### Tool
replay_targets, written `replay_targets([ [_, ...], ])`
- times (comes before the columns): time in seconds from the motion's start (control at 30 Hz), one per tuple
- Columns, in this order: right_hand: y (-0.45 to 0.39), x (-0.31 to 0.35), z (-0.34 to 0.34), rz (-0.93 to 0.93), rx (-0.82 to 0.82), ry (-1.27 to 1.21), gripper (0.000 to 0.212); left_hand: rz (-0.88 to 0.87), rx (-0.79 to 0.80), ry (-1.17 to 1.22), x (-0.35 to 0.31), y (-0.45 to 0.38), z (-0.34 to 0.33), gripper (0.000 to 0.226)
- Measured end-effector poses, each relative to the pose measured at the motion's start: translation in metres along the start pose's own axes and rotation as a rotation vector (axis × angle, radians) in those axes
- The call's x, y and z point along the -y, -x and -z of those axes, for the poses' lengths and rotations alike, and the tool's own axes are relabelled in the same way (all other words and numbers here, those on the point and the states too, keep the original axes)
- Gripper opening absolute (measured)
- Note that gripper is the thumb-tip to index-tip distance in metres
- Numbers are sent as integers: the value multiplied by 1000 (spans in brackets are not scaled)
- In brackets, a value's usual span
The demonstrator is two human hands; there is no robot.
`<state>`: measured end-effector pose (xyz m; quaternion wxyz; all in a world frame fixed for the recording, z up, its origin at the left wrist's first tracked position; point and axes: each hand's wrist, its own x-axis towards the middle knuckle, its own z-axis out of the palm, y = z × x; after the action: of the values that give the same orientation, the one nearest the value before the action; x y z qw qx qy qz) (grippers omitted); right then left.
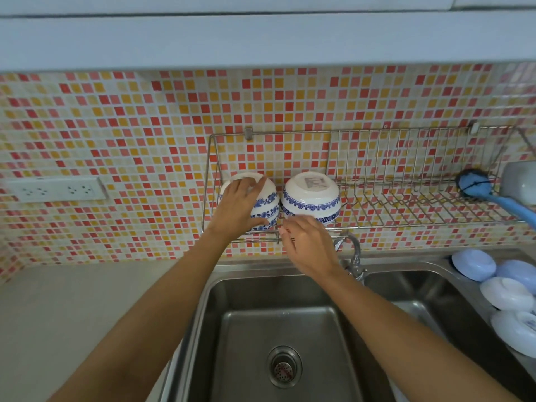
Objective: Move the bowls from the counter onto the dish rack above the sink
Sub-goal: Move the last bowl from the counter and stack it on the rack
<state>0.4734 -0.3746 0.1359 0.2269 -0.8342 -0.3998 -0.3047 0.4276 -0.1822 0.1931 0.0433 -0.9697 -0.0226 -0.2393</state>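
Note:
Two white bowls with blue flower bands sit upside down at the left end of the wire dish rack point(406, 198) on the tiled wall. My left hand point(239, 207) wraps around the left bowl point(268, 198), fingers over its base and thumb near its rim. The right bowl point(311, 195) stands free beside it, the two nearly touching. My right hand point(307, 245) hovers just below the right bowl at the rack's front rail, fingers spread, holding nothing. Several more bowls point(506, 294), white and pale blue, lie upside down on the counter at the far right.
A steel double sink point(278, 329) lies below the rack, with a tap point(355, 256) between the basins. A blue-handled brush point(478, 187) and a pale container point(522, 181) rest on the rack's right end. A wall socket strip point(58, 189) is at the left.

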Motion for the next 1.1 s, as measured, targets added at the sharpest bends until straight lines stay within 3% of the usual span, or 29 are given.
replay_targets([
  [0.2,-9,-48,15,-370,99,146,62,179,-113,157,-3,22,-14,81],
  [0.3,-10,-44,14,-353,131,204,68,143,-158,47,-8,38,-22,67],
  [0.43,-10,-43,12,-346,175,245,68,199,-167,29,-11,46,-28,65],
  [0.77,-19,-46,20,-350,398,226,68,281,34,122,-10,43,-26,80],
  [0.93,2,-38,23,-286,261,172,60,294,-24,138,-18,56,-23,80],
  [1.1,22,-33,16,-272,207,172,58,269,-17,-22,-21,89,-41,67],
])
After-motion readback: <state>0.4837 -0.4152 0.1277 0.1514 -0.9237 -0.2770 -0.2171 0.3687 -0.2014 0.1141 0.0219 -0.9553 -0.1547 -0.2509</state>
